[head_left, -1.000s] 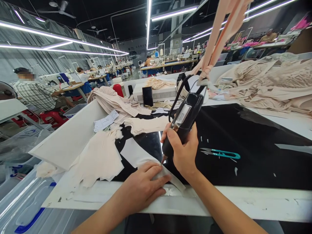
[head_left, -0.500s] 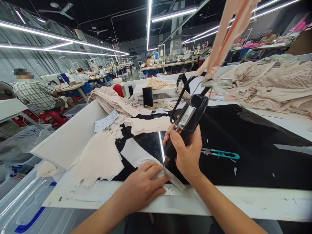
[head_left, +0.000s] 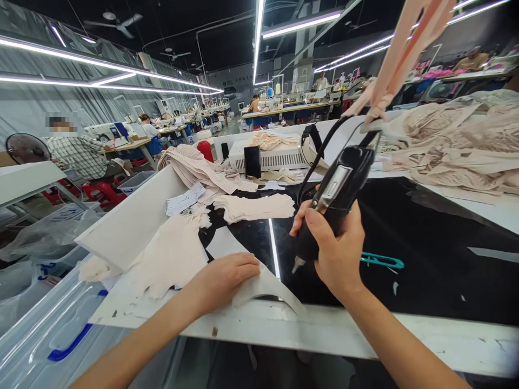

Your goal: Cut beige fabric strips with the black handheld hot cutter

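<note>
"One white worktop [head_left: 413, 327] spanned the near view. What covered it?"

"A glossy black sheet [head_left: 430, 243], with a white fabric piece [head_left: 270, 283] near its front edge. The piece's curved right end reached onto the worktop's pale border."

"Which way did its long axis run?"

"Slantwise, from far left to near right, the middle hidden under the left hand [head_left: 225, 278]."

"And the next thing down in size?"

"A black handheld tool [head_left: 344, 173], tilted, its upper end leaning away to the right. The right hand [head_left: 339, 249] gripped it, fingers wrapped round the body."

"Which hand was nearer the piece?"

"The left, touching it with fingers together; I couldn't tell whether it pinched or merely pressed. The right was off to the piece's right."

"Smallest of all?"

"The tool's metal tip [head_left: 298, 264], pointing down and left, just beside the piece but apart. That gap seemed the telling relation; its height above the sheet couldn't be judged."
</note>
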### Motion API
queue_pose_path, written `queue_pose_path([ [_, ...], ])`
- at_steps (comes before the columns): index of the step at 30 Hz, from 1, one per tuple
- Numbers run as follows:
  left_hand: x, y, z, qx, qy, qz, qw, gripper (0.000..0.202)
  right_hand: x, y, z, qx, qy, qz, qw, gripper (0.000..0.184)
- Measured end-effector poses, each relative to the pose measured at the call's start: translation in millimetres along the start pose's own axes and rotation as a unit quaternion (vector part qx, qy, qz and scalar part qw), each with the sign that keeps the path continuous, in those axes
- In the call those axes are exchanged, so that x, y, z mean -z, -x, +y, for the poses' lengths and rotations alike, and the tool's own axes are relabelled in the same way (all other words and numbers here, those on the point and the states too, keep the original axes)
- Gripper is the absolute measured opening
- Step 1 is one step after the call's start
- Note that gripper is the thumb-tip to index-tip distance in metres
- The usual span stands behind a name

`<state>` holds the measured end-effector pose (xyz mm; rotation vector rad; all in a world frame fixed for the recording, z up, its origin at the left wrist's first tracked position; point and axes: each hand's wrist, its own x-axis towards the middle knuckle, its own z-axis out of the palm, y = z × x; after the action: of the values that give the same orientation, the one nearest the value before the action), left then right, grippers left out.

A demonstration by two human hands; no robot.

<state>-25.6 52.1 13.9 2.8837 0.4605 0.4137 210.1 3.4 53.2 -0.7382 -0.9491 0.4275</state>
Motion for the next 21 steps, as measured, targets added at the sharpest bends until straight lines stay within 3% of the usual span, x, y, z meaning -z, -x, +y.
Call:
queue_pose_path([
  [4, 4.5, -5, 1, 0.084, -0.061, -0.034, 0.994, 0.027, 13, -2, -10, -0.004, 0.035, -0.009, 0.999, 0.035],
  [10, 9.4, -27, 49, 0.225, -0.086, -0.095, 0.966, 0.013, 23, 4, -17, -0.020, 0.005, 0.001, 1.000, 0.035],
  [14, 13.8, -37, 66, 0.254, -0.090, -0.134, 0.954, 0.014, 25, 9, -16, -0.026, -0.006, 0.005, 1.000, 0.037],
  [21, 16.8, -37, 70, 0.265, -0.099, -0.158, 0.946, 0.015, 24, 15, -14, -0.036, -0.016, 0.004, 0.999, 0.039],
])
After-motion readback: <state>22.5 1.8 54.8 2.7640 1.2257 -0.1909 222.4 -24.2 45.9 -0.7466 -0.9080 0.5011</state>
